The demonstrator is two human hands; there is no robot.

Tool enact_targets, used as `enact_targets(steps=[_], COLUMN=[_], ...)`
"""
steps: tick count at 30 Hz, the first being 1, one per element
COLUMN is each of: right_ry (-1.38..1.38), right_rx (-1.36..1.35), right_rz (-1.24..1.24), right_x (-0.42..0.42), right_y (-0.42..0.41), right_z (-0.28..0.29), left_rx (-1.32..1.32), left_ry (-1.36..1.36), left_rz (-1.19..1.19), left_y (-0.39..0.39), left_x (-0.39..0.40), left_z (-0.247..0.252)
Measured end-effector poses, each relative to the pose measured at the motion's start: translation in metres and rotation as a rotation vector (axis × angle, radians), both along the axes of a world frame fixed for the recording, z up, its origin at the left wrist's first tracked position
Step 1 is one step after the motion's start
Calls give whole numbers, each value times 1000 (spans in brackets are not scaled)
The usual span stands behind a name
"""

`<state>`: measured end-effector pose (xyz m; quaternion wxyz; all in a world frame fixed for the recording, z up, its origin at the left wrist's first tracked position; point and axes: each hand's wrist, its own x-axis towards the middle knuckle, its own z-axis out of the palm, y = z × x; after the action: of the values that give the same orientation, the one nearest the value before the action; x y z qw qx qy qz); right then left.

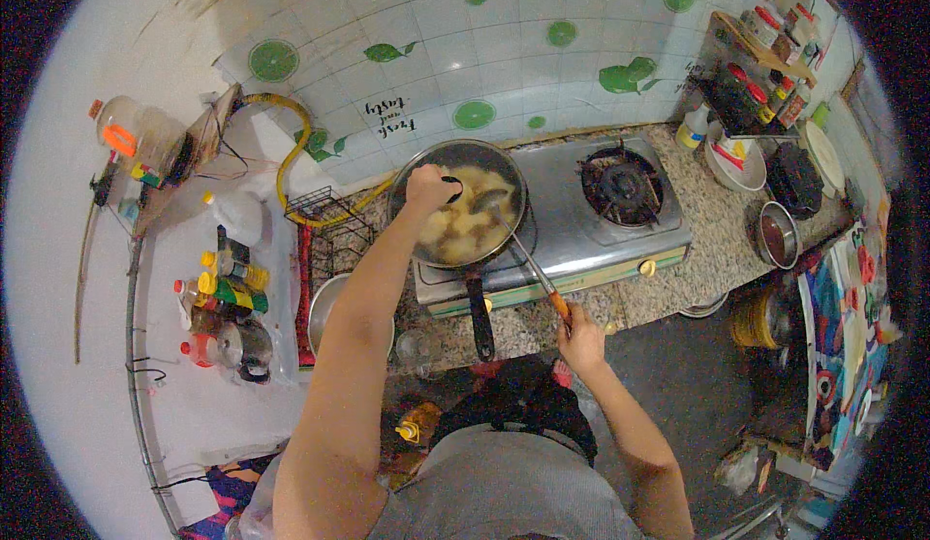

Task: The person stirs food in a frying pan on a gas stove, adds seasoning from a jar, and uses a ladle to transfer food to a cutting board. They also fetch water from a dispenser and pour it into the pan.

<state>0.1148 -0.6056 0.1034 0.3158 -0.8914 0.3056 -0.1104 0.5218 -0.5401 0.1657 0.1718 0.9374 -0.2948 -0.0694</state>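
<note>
A frying pan [425,253] with a long black handle [479,318] sits on the left side of a steel gas stove [552,166]. Pale chunks of food [461,229] lie in brownish liquid inside it. Over the pan, my left hand [429,188] grips a black rounded piece [453,190]; it looks like a lid's knob, but a glass lid cannot be made out for certain. My right hand [583,338] is closed around the orange-brown grip of a metal cooking spatula [534,267], whose head appears within the pan's outline. My left forearm partly hides a metal bowl [320,315].
The right burner [623,182] bears no pot. A black wire rack [330,231] and a yellow gas hose [294,158] are at left. Several bottles [232,278] line the left wall. Bowls [737,162] and a steel pot [779,235] occupy the right counter. A capped bottle [418,424] stands below the counter.
</note>
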Motion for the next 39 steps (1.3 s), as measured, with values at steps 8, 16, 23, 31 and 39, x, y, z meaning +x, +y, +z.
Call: enact_targets(steps=[8,16,23,31,39], right_ry=[-103,-192,-206,-431,-477], right_rx=[-51,51,274,471,637], right_rz=[-40,-167,-368,-547,-579], right_x=[2,-28,-98,-147,-157], right_y=[-1,-5,3,7,9], right_z=[-23,13,28,19,3], left_rx=[-46,-219,-182,-62,-36], left_ry=[-97,-108,-204,-44,-262], left_rz=[-50,-65,-52,20,154], left_y=[0,10,6,-8,24], left_x=[5,-5,-3,-18,-58], left_z=[-13,58,10,-8,5])
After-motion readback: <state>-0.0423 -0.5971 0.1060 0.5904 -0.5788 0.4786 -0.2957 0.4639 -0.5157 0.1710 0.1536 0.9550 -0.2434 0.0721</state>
